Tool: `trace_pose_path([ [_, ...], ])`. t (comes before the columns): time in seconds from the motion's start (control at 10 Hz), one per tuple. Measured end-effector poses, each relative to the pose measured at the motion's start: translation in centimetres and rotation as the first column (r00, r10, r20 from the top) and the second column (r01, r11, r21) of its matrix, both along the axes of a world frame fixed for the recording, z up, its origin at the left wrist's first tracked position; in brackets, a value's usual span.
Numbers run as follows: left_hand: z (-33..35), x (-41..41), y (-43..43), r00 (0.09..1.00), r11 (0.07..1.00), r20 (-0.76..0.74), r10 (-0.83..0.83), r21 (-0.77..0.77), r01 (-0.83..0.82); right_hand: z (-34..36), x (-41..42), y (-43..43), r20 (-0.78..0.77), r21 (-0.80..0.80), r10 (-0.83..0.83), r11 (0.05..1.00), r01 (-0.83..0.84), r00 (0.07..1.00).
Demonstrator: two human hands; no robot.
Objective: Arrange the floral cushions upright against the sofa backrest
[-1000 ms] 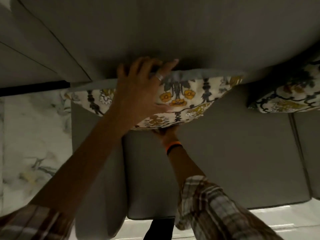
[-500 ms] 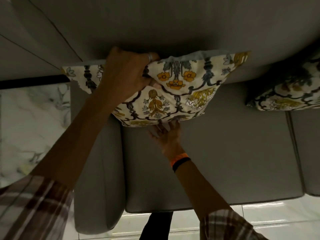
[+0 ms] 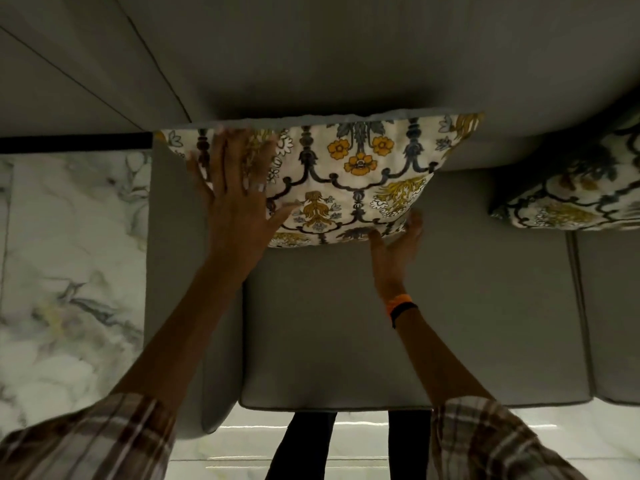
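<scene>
Two hands on one floral cushion (image 3: 349, 174), yellow blooms, dark scrollwork, left hand (image 3: 235, 192) flat, right hand (image 3: 398, 244) spread at its lower edge

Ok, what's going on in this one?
A person is setting a floral cushion against the grey sofa backrest. The left hand lies flat and open on its face; the right hand touches its lower edge. A second floral cushion sits further right against the backrest.

Two floral cushions (image 3: 346, 174) (image 3: 571, 188), one grey sofa (image 3: 346, 323), two hands (image 3: 235, 202) (image 3: 394, 251)
</scene>
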State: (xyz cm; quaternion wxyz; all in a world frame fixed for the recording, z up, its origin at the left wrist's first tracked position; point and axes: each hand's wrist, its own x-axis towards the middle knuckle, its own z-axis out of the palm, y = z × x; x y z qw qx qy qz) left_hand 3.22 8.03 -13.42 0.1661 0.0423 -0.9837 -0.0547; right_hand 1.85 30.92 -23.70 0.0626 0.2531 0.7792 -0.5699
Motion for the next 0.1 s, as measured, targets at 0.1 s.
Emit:
trace_pose_path([
  [0.1, -2.25, 3.32, -1.34, 0.994, 0.994, 0.038, 0.105, 0.015, -0.106, -0.33, -1.23, 2.78, 0.092, 0.22, 0.303, 0.923, -0.316, 0.949],
])
